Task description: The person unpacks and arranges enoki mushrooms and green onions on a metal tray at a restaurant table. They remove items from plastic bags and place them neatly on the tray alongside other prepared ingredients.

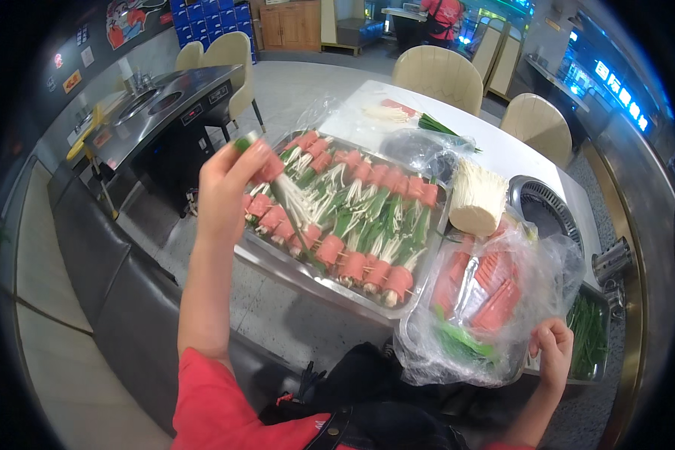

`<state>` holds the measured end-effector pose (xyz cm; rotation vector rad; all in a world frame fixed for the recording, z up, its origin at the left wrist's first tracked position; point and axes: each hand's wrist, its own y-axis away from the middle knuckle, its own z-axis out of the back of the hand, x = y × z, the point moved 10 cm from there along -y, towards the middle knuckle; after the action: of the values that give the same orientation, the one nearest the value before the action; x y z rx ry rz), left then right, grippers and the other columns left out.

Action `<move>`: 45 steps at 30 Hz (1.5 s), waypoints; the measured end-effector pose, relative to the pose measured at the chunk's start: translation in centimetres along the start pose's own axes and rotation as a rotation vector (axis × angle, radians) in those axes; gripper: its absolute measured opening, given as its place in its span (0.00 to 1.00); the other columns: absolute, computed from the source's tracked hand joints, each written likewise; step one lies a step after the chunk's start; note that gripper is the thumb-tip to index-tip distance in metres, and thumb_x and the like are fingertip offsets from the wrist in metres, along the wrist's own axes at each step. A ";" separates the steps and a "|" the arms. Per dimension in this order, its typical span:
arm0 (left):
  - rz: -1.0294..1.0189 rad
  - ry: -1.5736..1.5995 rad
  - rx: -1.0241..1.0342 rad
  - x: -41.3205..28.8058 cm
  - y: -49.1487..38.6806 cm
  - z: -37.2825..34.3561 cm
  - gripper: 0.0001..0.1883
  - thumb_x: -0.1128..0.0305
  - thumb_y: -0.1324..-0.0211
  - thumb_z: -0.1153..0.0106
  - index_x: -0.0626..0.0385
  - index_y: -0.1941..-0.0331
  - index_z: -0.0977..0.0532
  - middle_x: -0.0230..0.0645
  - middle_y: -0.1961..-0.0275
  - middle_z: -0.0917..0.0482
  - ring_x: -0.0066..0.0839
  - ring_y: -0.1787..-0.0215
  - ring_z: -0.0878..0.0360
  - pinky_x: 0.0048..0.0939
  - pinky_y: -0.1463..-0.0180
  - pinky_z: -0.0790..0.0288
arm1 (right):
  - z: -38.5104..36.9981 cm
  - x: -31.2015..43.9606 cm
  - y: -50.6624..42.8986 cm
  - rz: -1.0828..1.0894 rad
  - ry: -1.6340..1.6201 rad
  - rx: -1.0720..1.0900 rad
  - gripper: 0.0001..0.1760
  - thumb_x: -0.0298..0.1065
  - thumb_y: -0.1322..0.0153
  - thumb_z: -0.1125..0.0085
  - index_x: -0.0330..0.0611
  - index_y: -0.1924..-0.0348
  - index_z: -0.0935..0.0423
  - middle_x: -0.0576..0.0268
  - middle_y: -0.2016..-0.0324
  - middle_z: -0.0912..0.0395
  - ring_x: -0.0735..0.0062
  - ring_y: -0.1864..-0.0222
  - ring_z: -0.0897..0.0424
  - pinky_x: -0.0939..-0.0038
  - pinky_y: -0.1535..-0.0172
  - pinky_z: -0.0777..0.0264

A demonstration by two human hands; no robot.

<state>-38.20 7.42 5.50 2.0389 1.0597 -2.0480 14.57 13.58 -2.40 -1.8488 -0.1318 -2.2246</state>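
My left hand (233, 169) holds a meat roll (270, 169) wrapped around enoki mushrooms and green stalks, raised over the left end of a metal tray (326, 284). Rows of similar rolls (376, 273) lie in the tray, several with wooden picks through the meat. To the tray's right, meat slices (498, 306) sit in a clear plastic bag (427, 360), with a thick bundle of enoki mushrooms (478, 197) above them. My right hand (551, 343) hovers at the bag's lower right edge, fingers curled; whether it pinches anything is not clear.
A metal container of green stalks (588, 337) stands at the right. On the white table (360, 101) lie loose enoki (385, 114), green stalks (439, 125) and a round grill (545, 205). Chairs (439, 76) line the far side. A person (443, 19) stands in the background.
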 end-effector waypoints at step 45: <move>0.169 -1.064 0.317 16.5 -15.7 0.3 0.12 0.61 0.53 0.36 0.59 0.73 0.23 0.43 0.75 0.20 0.36 0.71 0.20 0.34 0.67 0.27 | 1.3 -1.6 -2.6 -0.037 0.044 -0.093 0.14 0.37 0.29 0.43 0.34 0.73 0.28 0.64 0.84 0.29 0.82 0.84 0.31 0.81 0.79 0.39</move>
<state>-48.28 26.09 -2.93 0.7374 0.3509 -2.7116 15.47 16.63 -3.51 -1.8573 -0.0562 -2.3318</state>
